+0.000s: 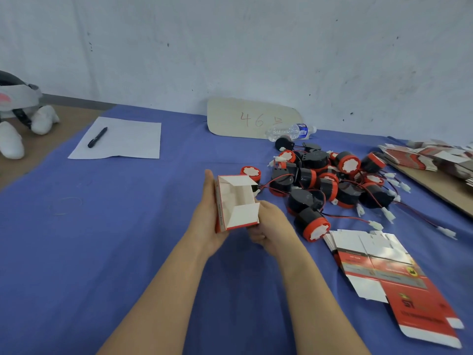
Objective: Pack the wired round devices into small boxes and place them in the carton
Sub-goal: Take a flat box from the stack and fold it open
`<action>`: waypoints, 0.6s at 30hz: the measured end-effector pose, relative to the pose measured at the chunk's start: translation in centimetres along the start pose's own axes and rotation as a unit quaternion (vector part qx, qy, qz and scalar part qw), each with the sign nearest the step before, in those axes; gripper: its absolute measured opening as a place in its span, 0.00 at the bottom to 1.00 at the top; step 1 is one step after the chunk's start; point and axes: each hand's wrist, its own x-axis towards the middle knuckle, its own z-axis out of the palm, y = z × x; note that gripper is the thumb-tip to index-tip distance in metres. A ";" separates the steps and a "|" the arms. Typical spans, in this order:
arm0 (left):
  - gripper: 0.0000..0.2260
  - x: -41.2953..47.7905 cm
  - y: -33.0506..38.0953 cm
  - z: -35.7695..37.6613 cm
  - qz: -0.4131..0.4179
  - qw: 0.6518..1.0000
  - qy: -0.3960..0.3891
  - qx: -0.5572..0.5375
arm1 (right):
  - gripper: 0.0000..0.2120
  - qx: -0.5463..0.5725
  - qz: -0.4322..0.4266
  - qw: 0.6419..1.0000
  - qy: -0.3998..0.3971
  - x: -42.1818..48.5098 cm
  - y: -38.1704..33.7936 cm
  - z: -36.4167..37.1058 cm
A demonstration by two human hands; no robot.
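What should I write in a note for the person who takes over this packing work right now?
Left hand: fingers straight, flat against the left side of the small box.
Right hand: fingers curled, grips the box at its near right corner.
The box is unfolded, flaps open; nothing shows inside.
Round devices lie piled on the blue cloth right of it; flat boxes lie nearer, on the right.
Done: one box formed. Left: put a device in, close the box, place it in the carton, not in view; repeat.
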 end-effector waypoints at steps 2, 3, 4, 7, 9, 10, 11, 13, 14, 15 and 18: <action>0.31 0.0 -0.2 0.1 0.020 1.000 0.007 -0.012 | 0.10 0.019 -0.035 0.999 0.025 0.0 0.0 0.1; 0.30 0.1 -0.3 0.1 0.037 0.999 0.020 -0.021 | 0.09 0.044 -0.066 0.995 0.058 -0.1 -0.2 0.3; 0.28 0.2 -0.3 0.2 0.054 0.997 0.043 -0.028 | 0.09 0.078 -0.092 0.989 0.088 -0.2 -0.4 0.4; 0.25 0.6 -0.4 0.2 0.104 0.988 0.113 -0.020 | 0.12 0.125 -0.138 0.978 0.092 -0.3 -0.7 0.8; 0.18 0.7 -0.7 -0.1 0.143 0.975 0.149 0.083 | 0.11 0.057 -0.179 0.979 0.075 -0.4 -0.6 1.2; 0.16 0.6 -0.8 -0.2 0.176 0.954 0.163 0.180 | 0.10 0.002 -0.205 0.976 0.078 -0.4 -0.5 1.3; 0.17 0.6 -1.1 -0.4 0.208 0.923 0.170 0.276 | 0.11 -0.054 -0.228 0.968 0.090 -0.4 -0.3 1.2; 0.16 0.5 -1.7 -0.5 0.235 0.863 0.182 0.408 | 0.12 -0.137 -0.247 0.947 0.151 -0.2 0.0 0.7; 0.14 0.4 -1.9 -0.5 0.223 0.852 0.178 0.439 | 0.12 -0.151 -0.246 0.940 0.181 -0.1 0.1 0.4; 0.14 0.4 -2.1 -0.4 0.209 0.846 0.170 0.460 | 0.12 -0.156 -0.244 0.935 0.203 0.0 0.1 0.1; 0.16 -0.1 -2.2 -0.2 0.187 0.821 0.181 0.508 | 0.13 -0.166 -0.234 0.928 0.238 0.1 0.2 -0.5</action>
